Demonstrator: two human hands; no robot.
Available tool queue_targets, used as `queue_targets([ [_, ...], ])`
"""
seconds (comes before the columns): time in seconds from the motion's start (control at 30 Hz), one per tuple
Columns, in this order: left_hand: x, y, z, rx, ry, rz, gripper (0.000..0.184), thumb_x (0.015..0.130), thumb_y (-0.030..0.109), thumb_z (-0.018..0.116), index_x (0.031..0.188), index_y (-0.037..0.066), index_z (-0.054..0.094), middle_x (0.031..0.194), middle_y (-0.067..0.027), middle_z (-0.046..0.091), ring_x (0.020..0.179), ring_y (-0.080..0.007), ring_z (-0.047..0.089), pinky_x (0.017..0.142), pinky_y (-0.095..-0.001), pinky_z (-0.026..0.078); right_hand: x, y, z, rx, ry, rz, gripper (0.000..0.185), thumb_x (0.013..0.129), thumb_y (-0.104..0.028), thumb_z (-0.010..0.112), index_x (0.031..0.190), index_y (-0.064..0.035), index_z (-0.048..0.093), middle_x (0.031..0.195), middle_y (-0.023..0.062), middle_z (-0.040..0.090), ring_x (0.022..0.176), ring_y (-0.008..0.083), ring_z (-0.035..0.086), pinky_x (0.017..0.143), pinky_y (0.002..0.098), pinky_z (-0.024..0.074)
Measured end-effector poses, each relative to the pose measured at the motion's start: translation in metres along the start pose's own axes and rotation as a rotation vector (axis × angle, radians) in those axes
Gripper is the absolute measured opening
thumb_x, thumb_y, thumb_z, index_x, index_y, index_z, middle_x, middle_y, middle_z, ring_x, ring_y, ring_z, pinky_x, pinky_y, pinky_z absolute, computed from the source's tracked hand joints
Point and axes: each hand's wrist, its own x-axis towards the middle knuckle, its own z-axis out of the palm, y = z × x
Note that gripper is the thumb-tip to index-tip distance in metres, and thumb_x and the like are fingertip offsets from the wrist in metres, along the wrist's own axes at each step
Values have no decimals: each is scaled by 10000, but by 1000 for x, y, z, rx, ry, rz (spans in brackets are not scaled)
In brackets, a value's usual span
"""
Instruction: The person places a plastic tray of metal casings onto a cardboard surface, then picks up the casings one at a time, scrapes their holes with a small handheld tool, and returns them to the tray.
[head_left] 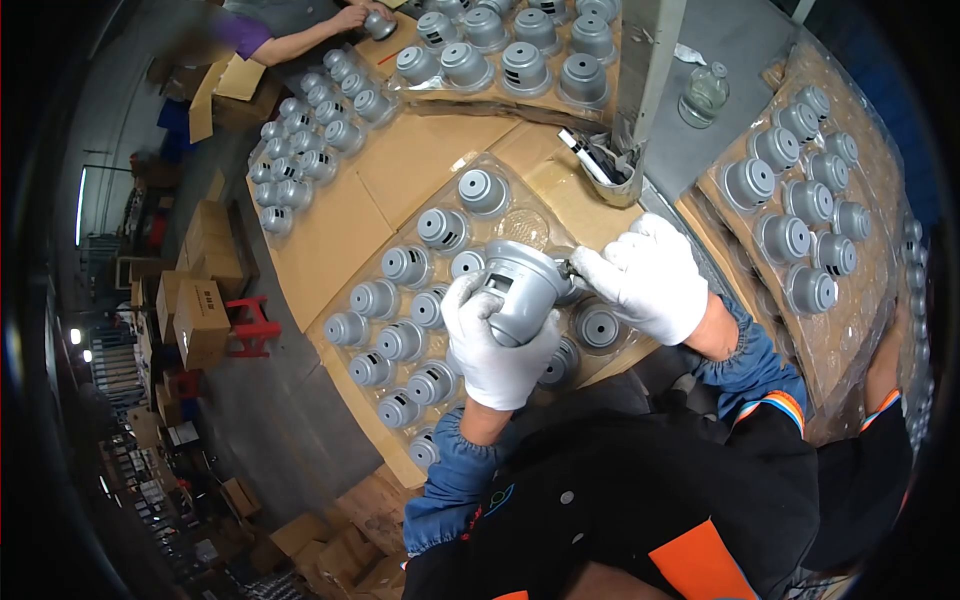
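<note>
A grey cup-shaped part (528, 290) is held up above the plastic tray, its wide rim tilted up and to the right. My left hand (490, 350), in a white glove, is wrapped round its body. The gloved fingers of my right hand (645, 280) are pinched together at the right side of the rim, on something small and dark that I cannot make out. Below both hands lies a clear plastic tray (522, 228) with rows of similar grey parts (443, 229); one round pocket near its upper right holds no part.
More grey parts stand on cardboard at the top (525, 66), upper left (343, 137) and right (785, 236). A metal post (655, 70), a holder with pens (612, 180) and a glass bottle (704, 95) are beyond my right hand. Another person's arm (310, 40) reaches in at upper left.
</note>
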Motion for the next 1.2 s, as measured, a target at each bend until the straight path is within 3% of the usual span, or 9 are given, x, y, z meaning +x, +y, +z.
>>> queue_targets([
  [0.5,0,0,-2,64,-27,106,500,523,120,789,932,95,503,1069,-161,536,945,-352,527,789,-429,451,-5,5,8,-124,-70,-200,388,611,-166,562,974,-29,560,616,-14,423,558,155,458,580,318,354],
  [0.57,-1,1,-2,69,-32,114,503,521,124,790,933,99,503,1073,-153,538,950,-349,525,788,-429,450,-1,5,3,-60,-113,-164,138,678,-191,564,790,-110,564,565,-2,461,522,183,463,574,325,337],
  [0.67,-2,2,-2,80,-15,123,498,522,133,788,929,103,503,1074,-150,538,952,-350,522,788,-430,449,-7,7,9,-49,-122,-97,74,687,-187,571,748,-152,547,533,15,469,482,204,457,566,329,332],
  [0.9,-2,-1,-5,144,-51,205,501,522,120,801,907,88,482,1047,-171,513,912,-346,534,759,-420,460,-13,6,22,161,-196,126,116,821,-229,569,753,-136,579,557,53,518,492,245,496,540,344,376],
  [1.0,-4,-5,-4,145,-55,228,481,535,118,794,903,92,485,1054,-164,512,916,-346,532,757,-419,461,-12,14,30,498,-200,209,200,877,-276,546,797,-105,611,554,81,507,486,233,486,525,332,410],
  [1.07,-5,-7,-3,147,-55,251,474,540,116,790,902,94,486,1058,-160,511,918,-347,530,754,-420,462,-6,15,24,967,-480,639,214,902,-261,541,819,-82,624,545,57,499,421,173,434,444,298,389],
  [1.1,-6,-8,-1,165,-59,276,467,544,113,788,898,95,484,1064,-157,509,933,-347,527,757,-421,463,-9,18,28,966,-482,639,214,902,-261,541,819,-82,624,545,57,499,421,173,434,444,298,389],
  [1.17,-8,-10,1,181,-66,299,461,547,111,786,894,97,483,1070,-154,507,947,-347,524,760,-421,465,-20,25,42,1851,-644,1319,237,936,-256,514,840,-62,610,540,-5,469,364,101,332,371,259,322],
  [1.2,-9,-13,3,200,-57,339,463,551,112,785,896,95,478,1073,-155,504,962,-347,519,780,-420,461,-21,23,45,1849,-644,1321,237,936,-256,514,840,-62,610,540,-5,469,364,101,332,371,259,322],
])
